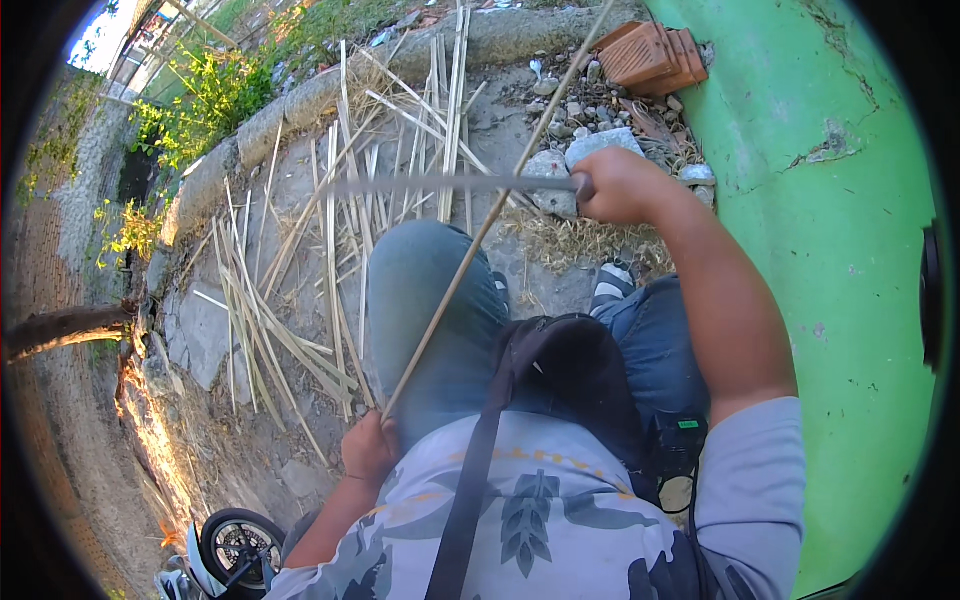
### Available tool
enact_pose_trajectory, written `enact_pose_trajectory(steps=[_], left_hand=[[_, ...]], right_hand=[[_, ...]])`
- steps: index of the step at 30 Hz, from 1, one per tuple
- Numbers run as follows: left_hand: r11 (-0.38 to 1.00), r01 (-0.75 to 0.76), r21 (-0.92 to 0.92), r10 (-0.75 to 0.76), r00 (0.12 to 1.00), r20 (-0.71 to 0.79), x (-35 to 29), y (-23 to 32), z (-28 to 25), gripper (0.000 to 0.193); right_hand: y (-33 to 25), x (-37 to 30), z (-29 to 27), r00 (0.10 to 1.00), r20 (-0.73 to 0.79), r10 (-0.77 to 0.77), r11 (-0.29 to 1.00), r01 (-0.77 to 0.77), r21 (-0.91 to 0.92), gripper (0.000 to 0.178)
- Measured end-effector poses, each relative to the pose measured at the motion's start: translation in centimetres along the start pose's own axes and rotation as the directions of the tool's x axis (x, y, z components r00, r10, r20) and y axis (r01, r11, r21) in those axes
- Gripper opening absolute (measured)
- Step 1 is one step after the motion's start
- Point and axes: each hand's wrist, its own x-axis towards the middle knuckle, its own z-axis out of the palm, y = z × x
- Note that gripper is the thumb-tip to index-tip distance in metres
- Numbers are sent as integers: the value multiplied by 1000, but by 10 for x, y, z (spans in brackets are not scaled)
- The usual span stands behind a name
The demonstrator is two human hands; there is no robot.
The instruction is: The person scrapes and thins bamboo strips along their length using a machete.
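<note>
My right hand (622,187) is closed around the handle of a long, narrow machete-like blade (430,185), which points left and is smeared by motion toward its tip. Down by my left hip, my left hand (370,446) grips the near end of a long thin bamboo strip (447,300). The strip slants up and away to the right, past the top of the picture. Blade and strip cross just left of my right hand; I cannot tell whether they touch. Below the blade is my bent knee (425,290) in blue jeans.
Many split bamboo strips (265,340) lie scattered on the ground ahead and left. A low concrete kerb (300,100) curves behind them. Rubble (585,115) and an orange hollow brick (650,58) sit by the green wall (830,300). A motorbike wheel (243,550) shows at lower left.
</note>
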Motion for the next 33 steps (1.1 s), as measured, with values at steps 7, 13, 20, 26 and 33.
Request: enact_pose_trajectory(steps=[7,13,20,26,33], left_hand=[[999,44,-15,-44,999,-3,-7,-1,-1,19],[1000,23,-6,-23,1000,6,0,5,-2,21],[997,55,-60,-52,997,52,-3,2,-5,21],[997,41,-60,-37,997,62,0,0,1,20],[995,47,-83,-44,998,36,0,4,-5,20]], right_hand=[[-18,-5,4,999,-26,26,999,-26,27,15],[3,-2,-2,992,34,124,989,-121,-86,21],[-16,-4,4,992,-106,-68,997,72,34,12],[4,-4,-1,997,-42,69,994,-72,-77,18],[-17,-3,-3,999,-53,-8,996,3,-90,17]])
